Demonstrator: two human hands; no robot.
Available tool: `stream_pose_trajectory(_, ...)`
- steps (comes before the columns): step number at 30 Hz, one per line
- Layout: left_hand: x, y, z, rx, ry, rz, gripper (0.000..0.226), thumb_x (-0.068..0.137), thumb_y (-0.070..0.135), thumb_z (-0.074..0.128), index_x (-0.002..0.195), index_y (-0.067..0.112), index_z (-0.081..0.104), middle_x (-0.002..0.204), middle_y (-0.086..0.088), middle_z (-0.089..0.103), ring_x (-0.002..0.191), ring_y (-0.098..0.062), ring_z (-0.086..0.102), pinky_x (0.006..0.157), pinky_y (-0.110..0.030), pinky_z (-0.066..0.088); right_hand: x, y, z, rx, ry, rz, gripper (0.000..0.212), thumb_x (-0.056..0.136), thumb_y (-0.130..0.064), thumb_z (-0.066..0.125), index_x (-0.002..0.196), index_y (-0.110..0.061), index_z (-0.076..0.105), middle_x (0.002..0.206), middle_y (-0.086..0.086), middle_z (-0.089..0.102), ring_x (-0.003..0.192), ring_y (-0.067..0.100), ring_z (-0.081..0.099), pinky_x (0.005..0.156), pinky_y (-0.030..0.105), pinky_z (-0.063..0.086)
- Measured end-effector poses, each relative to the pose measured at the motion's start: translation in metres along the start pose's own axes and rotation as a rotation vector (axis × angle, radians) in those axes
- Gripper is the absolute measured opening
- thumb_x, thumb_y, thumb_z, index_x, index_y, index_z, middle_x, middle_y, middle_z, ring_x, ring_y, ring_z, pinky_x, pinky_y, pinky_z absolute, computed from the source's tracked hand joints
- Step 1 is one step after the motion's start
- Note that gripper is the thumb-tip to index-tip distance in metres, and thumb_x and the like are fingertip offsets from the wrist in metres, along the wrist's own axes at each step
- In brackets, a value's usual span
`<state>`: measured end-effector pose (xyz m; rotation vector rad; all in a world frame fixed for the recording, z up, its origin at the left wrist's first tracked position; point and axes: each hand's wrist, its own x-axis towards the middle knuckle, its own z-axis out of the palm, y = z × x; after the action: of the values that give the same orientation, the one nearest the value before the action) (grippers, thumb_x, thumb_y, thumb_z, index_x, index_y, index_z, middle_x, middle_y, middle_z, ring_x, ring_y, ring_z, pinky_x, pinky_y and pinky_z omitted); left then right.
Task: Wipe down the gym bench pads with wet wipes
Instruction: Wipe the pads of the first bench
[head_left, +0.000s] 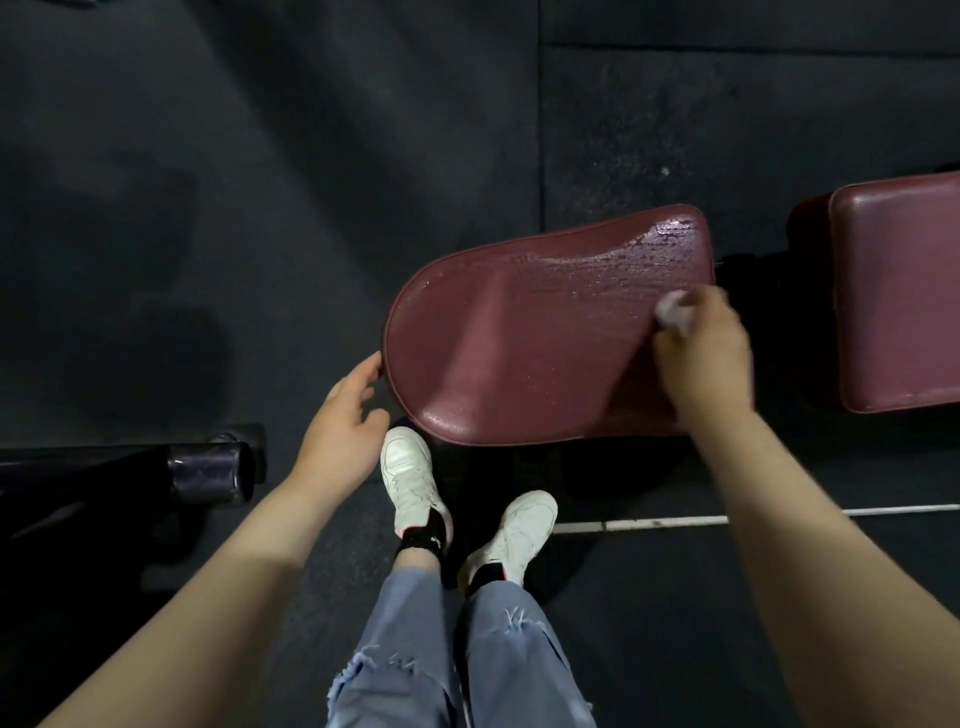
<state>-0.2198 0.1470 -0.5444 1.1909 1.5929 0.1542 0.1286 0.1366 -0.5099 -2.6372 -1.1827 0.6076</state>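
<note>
A: status on the seat pad (519, 358)?
B: maroon vinyl, rounded at the left end, wider and squarer at the right. Sits centre-right of view, above the black rubber floor (260, 208). Far right part carries a glossy wet sheen in streaks and beads; near left part looks duller

A: wipe?
B: wet wipe (672, 312) is bunched into a small whitish wad, pressed on the pad's right edge. right hand (701, 353) has its fingers curled round it, back of hand to the camera

A: other hand?
B: left hand (345, 421) is slack, fingers relaxed and lightly bent, holding nothing. Fingertips touch the pad's rounded left edge

A: second pad?
B: back pad (898, 296), same maroon vinyl, squared corners with a piped seam, just right of the seat pad with a dark gap between them. Cut off by the frame edge

A: containers, wipe pack?
B: can't see any in frame

A: anything else?
B: white sneakers (415, 478) and frayed light-blue jeans (467, 649) near, below the seat pad. Dark metal tube (208, 470) with a round open end at near left. White line (675, 519) on the floor, near right
</note>
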Motion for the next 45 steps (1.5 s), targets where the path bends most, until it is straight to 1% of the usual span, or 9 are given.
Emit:
stream_pose_trajectory(5, -0.012, -0.009, 0.000, 0.063, -0.006, 0.020, 0.070, 0.089, 0.001, 0.043, 0.146, 0.041, 0.040, 0.141, 0.010, 0.047, 0.124, -0.002, 0.047, 0.096, -0.014, 0.033, -0.030, -0.031, 0.032, 0.084, 0.031, 0.039, 0.022, 0.081, -0.006, 0.059, 0.101, -0.013, 0.063, 0.107, 0.010, 0.066, 0.099, 0.029, 0.062, 0.086, 0.030, 0.043)
stream_pose_trajectory(12, -0.028, -0.020, 0.005, 0.080, -0.067, 0.039, 0.073, 0.084, -0.002, 0.045, 0.142, 0.042, 0.045, 0.137, 0.013, 0.054, 0.129, -0.003, 0.048, 0.105, -0.027, 0.040, -0.106, -0.157, 0.118, -0.065, -0.572, -0.637, 0.030, 0.090, -0.006, 0.048, 0.120, -0.010, 0.051, 0.118, 0.014, 0.052, 0.100, 0.034, 0.059, 0.080, 0.041, 0.047)
stream_pose_trajectory(17, -0.034, -0.021, 0.011, 0.065, -0.092, -0.023, 0.080, 0.089, 0.007, 0.048, 0.142, 0.063, 0.028, 0.132, 0.021, 0.048, 0.124, 0.000, 0.047, 0.093, -0.011, 0.032, -0.041, -0.049, 0.047, 0.021, -0.214, -0.288, 0.025, 0.087, -0.013, 0.056, 0.107, -0.025, 0.066, 0.109, 0.006, 0.064, 0.098, 0.028, 0.064, 0.088, 0.035, 0.048)
stream_pose_trajectory(22, -0.034, -0.021, 0.012, 0.083, -0.066, -0.008, 0.082, 0.089, 0.009, 0.048, 0.136, 0.072, 0.024, 0.130, 0.024, 0.046, 0.125, 0.002, 0.046, 0.088, -0.009, 0.032, -0.013, 0.026, -0.011, 0.023, 0.089, 0.184, 0.024, 0.085, -0.008, 0.053, 0.103, -0.013, 0.069, 0.110, 0.011, 0.069, 0.103, 0.033, 0.063, 0.088, 0.033, 0.045)
stream_pose_trajectory(25, -0.036, -0.024, 0.018, 0.078, -0.064, -0.026, 0.081, 0.090, 0.008, 0.048, 0.146, 0.060, 0.023, 0.137, 0.019, 0.044, 0.127, -0.002, 0.045, 0.090, -0.010, 0.032, -0.042, -0.031, 0.031, 0.095, 0.034, -0.014, 0.019, 0.082, -0.004, 0.054, 0.093, -0.014, 0.067, 0.102, 0.006, 0.068, 0.095, 0.028, 0.063, 0.087, 0.032, 0.044)
stream_pose_trajectory(31, -0.035, -0.015, 0.019, 0.086, -0.050, 0.006, 0.078, 0.087, 0.004, 0.046, 0.149, 0.048, 0.031, 0.140, 0.014, 0.049, 0.124, 0.001, 0.048, 0.102, -0.017, 0.037, -0.109, -0.137, 0.109, -0.079, -0.588, -0.697, 0.030, 0.093, -0.008, 0.045, 0.122, -0.008, 0.052, 0.116, 0.015, 0.054, 0.101, 0.035, 0.058, 0.076, 0.040, 0.045)
stream_pose_trajectory(33, -0.034, -0.016, 0.019, 0.104, -0.039, -0.011, 0.078, 0.088, 0.004, 0.046, 0.151, 0.047, 0.029, 0.139, 0.012, 0.047, 0.122, -0.001, 0.048, 0.094, -0.010, 0.034, -0.090, -0.113, 0.098, -0.031, -0.475, -0.663, 0.034, 0.090, -0.007, 0.048, 0.123, -0.008, 0.053, 0.113, 0.017, 0.054, 0.097, 0.037, 0.058, 0.073, 0.041, 0.042)
stream_pose_trajectory(40, -0.036, -0.019, 0.022, 0.043, -0.055, -0.039, 0.079, 0.090, 0.005, 0.045, 0.152, 0.049, 0.024, 0.140, 0.008, 0.047, 0.125, -0.006, 0.049, 0.099, -0.020, 0.034, -0.044, 0.053, 0.003, 0.114, 0.120, 0.151, 0.026, 0.083, -0.005, 0.057, 0.107, -0.015, 0.063, 0.114, 0.005, 0.064, 0.104, 0.025, 0.060, 0.085, 0.022, 0.040)
stream_pose_trajectory(45, -0.038, -0.018, 0.026, 0.018, -0.043, -0.069, 0.081, 0.089, 0.003, 0.046, 0.152, 0.049, 0.024, 0.143, 0.004, 0.048, 0.126, -0.008, 0.049, 0.101, -0.021, 0.034, -0.077, -0.029, 0.053, 0.210, 0.075, -0.004, 0.021, 0.083, 0.001, 0.056, 0.102, -0.005, 0.063, 0.107, 0.010, 0.063, 0.099, 0.029, 0.058, 0.090, 0.022, 0.038)
